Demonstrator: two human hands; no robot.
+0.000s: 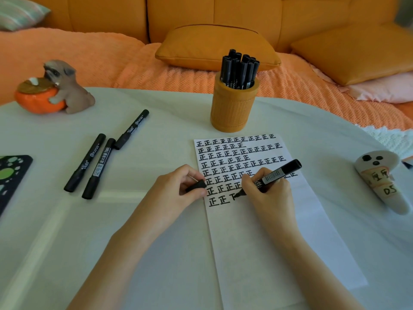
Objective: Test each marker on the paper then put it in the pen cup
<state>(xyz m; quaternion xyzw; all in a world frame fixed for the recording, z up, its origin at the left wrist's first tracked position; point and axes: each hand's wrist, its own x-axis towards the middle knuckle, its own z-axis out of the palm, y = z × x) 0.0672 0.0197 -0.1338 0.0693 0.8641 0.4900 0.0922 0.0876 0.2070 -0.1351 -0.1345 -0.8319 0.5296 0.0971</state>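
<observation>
My right hand (267,191) grips an uncapped black marker (277,174), its tip touching the white paper (257,242) in the lowest row of black characters. The marker's black cap (196,186) is pinched in my left hand (178,189), which rests at the paper's left edge. An orange pen cup (232,106) stands just beyond the paper, holding several black markers (240,68). Three capped black markers lie on the table at left: one (85,163), another (99,168) beside it, and a third (131,129) farther back.
The round table has a white cloth (134,220). A dog figurine hugging an orange bowl (53,88) sits far left. A dark patterned object (11,175) lies at the left edge, a white ghost-like toy (382,182) at right. An orange sofa with cushions (214,45) lies behind.
</observation>
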